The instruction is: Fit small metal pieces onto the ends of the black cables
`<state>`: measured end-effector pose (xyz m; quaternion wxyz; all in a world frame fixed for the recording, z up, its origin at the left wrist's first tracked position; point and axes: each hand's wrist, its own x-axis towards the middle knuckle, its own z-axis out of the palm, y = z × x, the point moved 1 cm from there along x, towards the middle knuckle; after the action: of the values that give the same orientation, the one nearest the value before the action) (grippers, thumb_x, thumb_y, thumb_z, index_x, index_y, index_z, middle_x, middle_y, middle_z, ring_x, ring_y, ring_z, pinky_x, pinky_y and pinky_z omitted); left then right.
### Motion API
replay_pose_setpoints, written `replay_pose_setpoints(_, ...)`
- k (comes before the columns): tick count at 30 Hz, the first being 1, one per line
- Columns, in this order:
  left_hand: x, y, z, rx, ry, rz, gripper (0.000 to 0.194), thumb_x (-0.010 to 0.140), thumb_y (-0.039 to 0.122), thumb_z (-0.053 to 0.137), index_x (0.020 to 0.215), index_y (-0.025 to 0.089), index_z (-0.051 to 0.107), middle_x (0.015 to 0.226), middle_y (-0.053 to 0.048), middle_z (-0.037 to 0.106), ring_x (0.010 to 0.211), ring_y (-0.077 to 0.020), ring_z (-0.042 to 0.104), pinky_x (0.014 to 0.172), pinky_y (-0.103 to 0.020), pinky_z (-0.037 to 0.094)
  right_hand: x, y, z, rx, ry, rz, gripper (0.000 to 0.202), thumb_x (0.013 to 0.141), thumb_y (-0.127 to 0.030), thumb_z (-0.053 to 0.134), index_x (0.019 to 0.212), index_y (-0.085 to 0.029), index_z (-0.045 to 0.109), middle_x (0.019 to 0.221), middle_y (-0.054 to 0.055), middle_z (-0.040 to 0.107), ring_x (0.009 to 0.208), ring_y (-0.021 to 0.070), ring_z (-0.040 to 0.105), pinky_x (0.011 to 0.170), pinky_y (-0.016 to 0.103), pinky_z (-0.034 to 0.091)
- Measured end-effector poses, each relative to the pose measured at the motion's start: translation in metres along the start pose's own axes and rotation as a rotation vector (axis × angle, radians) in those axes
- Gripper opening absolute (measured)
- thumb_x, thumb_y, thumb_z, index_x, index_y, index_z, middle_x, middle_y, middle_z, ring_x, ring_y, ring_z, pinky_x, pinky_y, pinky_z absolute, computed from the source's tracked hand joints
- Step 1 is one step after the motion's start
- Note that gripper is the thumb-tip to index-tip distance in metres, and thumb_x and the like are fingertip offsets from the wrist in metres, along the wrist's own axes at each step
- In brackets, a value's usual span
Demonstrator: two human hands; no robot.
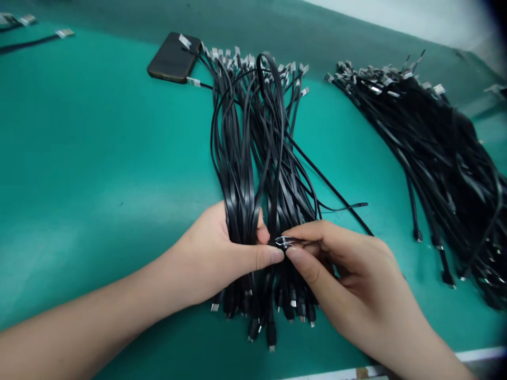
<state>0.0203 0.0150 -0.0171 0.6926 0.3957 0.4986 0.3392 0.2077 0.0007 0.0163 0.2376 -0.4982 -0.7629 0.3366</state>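
A worker's left hand (209, 253) grips a bundle of flat black cables (240, 179) above a green work surface (103, 142), the thumb laid across the front of the lower part and the fingers curled around behind. The bundle lies lengthwise in the middle of the view, its silver plugs (237, 51) fanned out at the far end and its small dark connectors (271, 335) hanging together below the hands. One broad loop of cable (279, 100) arches over the rest at the top.

Just beside the left thumb, the right hand (356, 279) pinches a small shiny piece (282, 241) between thumb and forefinger, against the right part of the bundle; its exact kind is hard to make out. To the right, a thin strand (348, 207) pokes out of the bundle, its tip above the right hand.

Near the bundle's far end, to the left, lies a dark, phone-like slab (172, 59), with one silver plug resting across its corner and another just beside its lower edge. A second, larger heap of black cables (431, 132) spreads along the right, well apart from the first. At the upper left, more cable ends (39, 43) reach into view.
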Motion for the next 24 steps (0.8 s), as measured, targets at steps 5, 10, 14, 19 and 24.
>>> replay_pose_setpoints(5, 0.0014, 0.0, 0.0005, 0.035, -0.003, 0.011, 0.028, 0.061, 0.023, 0.084, 0.065, 0.02, 0.057, 0.057, 0.007, 0.055, 0.053, -0.011, 0.049, 0.048, -0.022, 0.04, -0.0004, -0.0001, -0.0009, -0.023, -0.003, -0.022, 0.011, 0.098, -0.018, 0.061, 0.092, -0.024, 0.068, 0.066, -0.005, 0.067, 0.051, 0.01, 0.058, 0.045, 0.022, 0.042)
replay_pose_setpoints(10, 0.0015, 0.0029, 0.0003, 0.095, -0.029, -0.001, 0.027, 0.062, 0.025, 0.082, 0.065, 0.02, 0.055, 0.057, 0.007, 0.053, 0.053, -0.0111, 0.047, 0.049, -0.023, 0.038, -0.0001, -0.0018, -0.0022, -0.038, 0.002, -0.054, 0.012, 0.098, -0.016, 0.061, 0.091, -0.023, 0.069, 0.068, -0.005, 0.068, 0.052, 0.0087, 0.057, 0.048, 0.022, 0.042)
replay_pose_setpoints(14, 0.0015, 0.0038, 0.0003, 0.103, -0.042, 0.001, 0.026, 0.064, 0.023, 0.081, 0.066, 0.02, 0.055, 0.058, 0.008, 0.052, 0.055, -0.0108, 0.047, 0.051, -0.023, 0.038, -0.0004, -0.0015, -0.0018, -0.055, 0.007, -0.038, 0.013, 0.098, -0.016, 0.061, 0.089, -0.023, 0.067, 0.066, -0.006, 0.067, 0.049, 0.0083, 0.054, 0.046, 0.021, 0.04)
replay_pose_setpoints(19, 0.0037, -0.0025, -0.0014, 0.047, -0.082, 0.018, 0.027, 0.064, 0.025, 0.083, 0.07, 0.019, 0.057, 0.063, 0.007, 0.055, 0.06, -0.0118, 0.05, 0.057, -0.025, 0.041, -0.0034, 0.0042, -0.0019, -0.006, 0.245, -0.011, 0.008, 0.098, -0.018, 0.06, 0.102, -0.024, 0.066, 0.073, -0.004, 0.067, 0.057, 0.0099, 0.061, 0.05, 0.021, 0.047)
replay_pose_setpoints(24, 0.0046, -0.0057, -0.0039, -0.009, -0.151, 0.051, 0.03, 0.066, 0.022, 0.085, 0.073, 0.018, 0.056, 0.068, 0.007, 0.056, 0.063, -0.0107, 0.049, 0.061, -0.025, 0.04, -0.0084, 0.0035, -0.0057, 0.047, 0.31, -0.287, 0.021, 0.094, -0.009, 0.058, 0.11, -0.022, 0.065, 0.12, 0.007, 0.067, 0.11, 0.0195, 0.065, 0.085, 0.03, 0.054)
